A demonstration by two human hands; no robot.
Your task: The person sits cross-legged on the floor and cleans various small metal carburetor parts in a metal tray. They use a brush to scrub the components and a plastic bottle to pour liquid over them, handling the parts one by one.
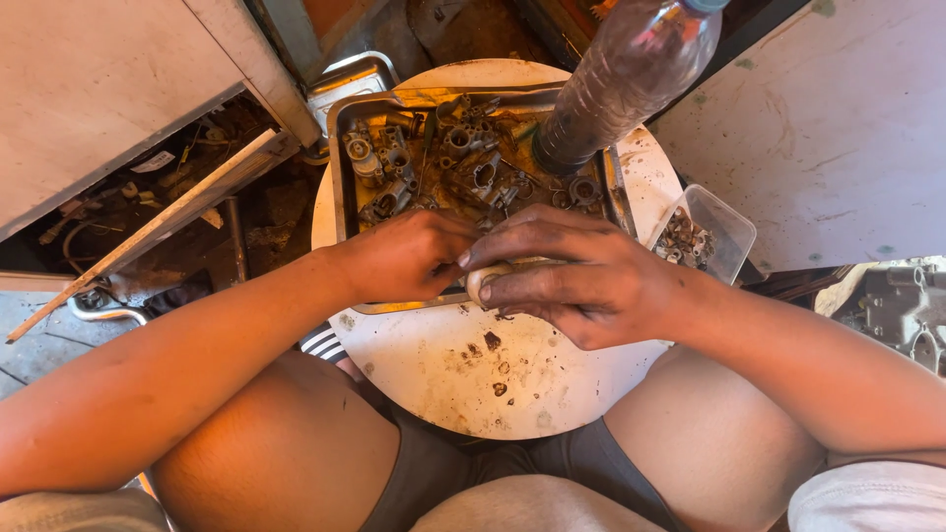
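Both my hands meet over the near edge of a metal tray (338, 158) on a small round white table (512, 379). My right hand (581, 281), dark with grease, is closed around a small pale rounded part (485, 280). My left hand (409, 258) touches the same part from the left with its fingers curled. The tray holds several grimy metal engine parts (463, 167) in oily liquid. What lies under my hands is hidden.
A clear plastic bottle (616, 84) with dark liquid stands at the tray's far right. A small clear tub (711, 232) of small metal pieces sits at the table's right edge. A cluttered cabinet (148, 187) is at left, a metal part (902, 310) at far right. My knees flank the table.
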